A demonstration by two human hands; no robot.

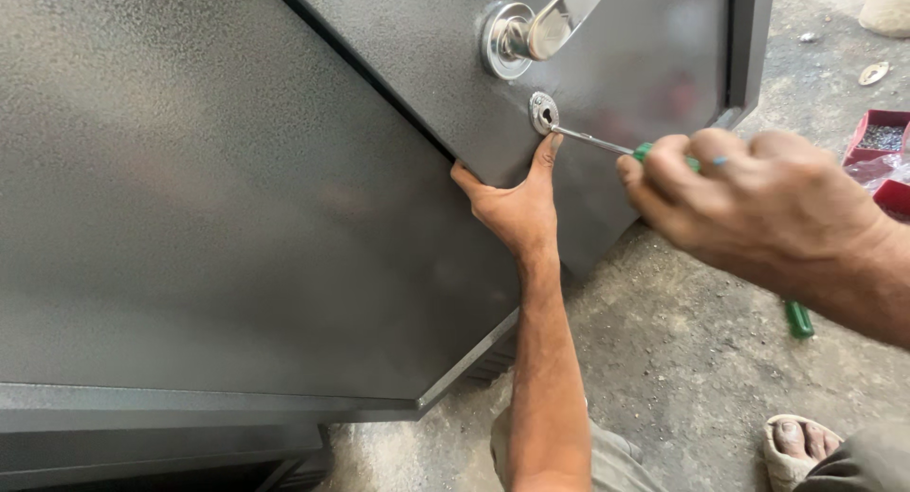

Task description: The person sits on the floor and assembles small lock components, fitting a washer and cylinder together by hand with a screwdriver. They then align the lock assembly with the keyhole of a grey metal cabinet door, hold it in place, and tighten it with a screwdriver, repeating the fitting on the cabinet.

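Right hand (758, 193) fisted round a green-handled screwdriver (607, 145), thin steel tip at the round chrome keyhole plate (543, 112). Left hand (517, 203) spread open, holding nothing, fingers (547, 155) flat against the grainy grey metal door (237, 198).

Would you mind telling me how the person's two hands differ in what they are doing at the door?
The left hand lies open against the grey door, its forefinger up beside the keyhole plate; the right hand is closed around a green-handled screwdriver. The left hand holds nothing, while the right hand's tool has its tip at the plate. The left hand touches the door; the right hand stays off it. Both are bare.
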